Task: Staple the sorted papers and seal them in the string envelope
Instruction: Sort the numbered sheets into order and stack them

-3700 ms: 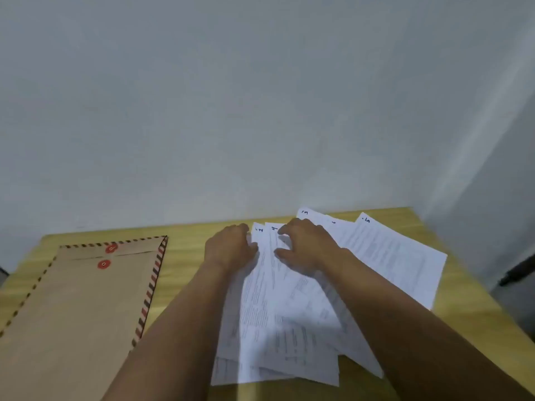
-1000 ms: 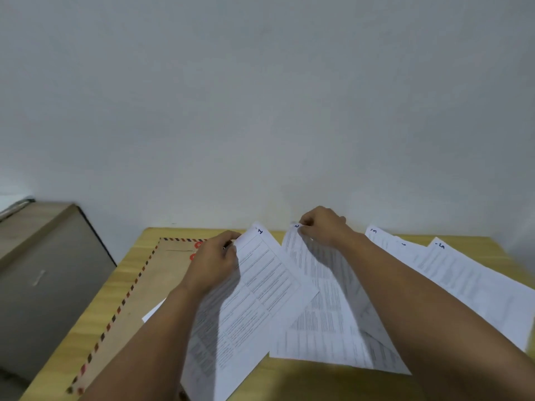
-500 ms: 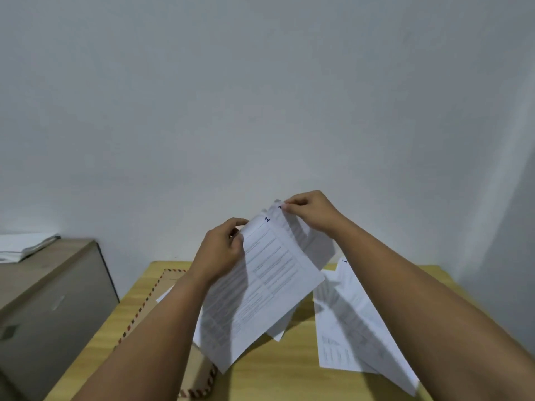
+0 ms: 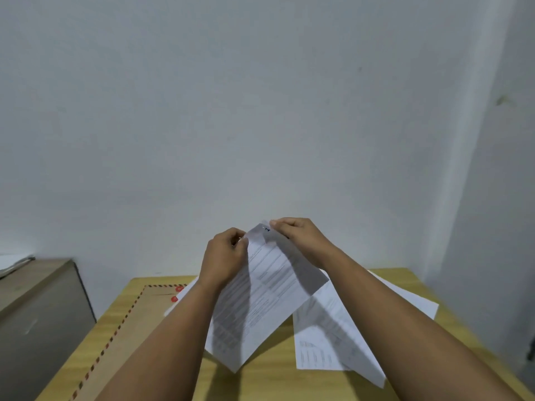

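Observation:
I hold a few printed white sheets point(image 4: 260, 302) lifted above the table, one behind the other, tilted and hanging down. My left hand point(image 4: 224, 256) pinches their top left edge. My right hand point(image 4: 298, 237) pinches the top corner beside a handwritten number. More printed sheets point(image 4: 327, 340) lie spread on the table under my right forearm. The brown string envelope point(image 4: 130, 322), with a red-and-dark striped border and two red button discs, lies flat on the left part of the table, partly under a sheet and my left arm. No stapler is in view.
The wooden table point(image 4: 266, 377) stands against a plain white wall. A grey-brown cabinet point(image 4: 37, 308) stands left of the table, with something white on top at the frame's left edge. A dark object shows at the right edge.
Both hands have lifted the sheets off the table and brought the right-hand sheet behind the left-hand one, with their top corners now together. The view has swung slightly.

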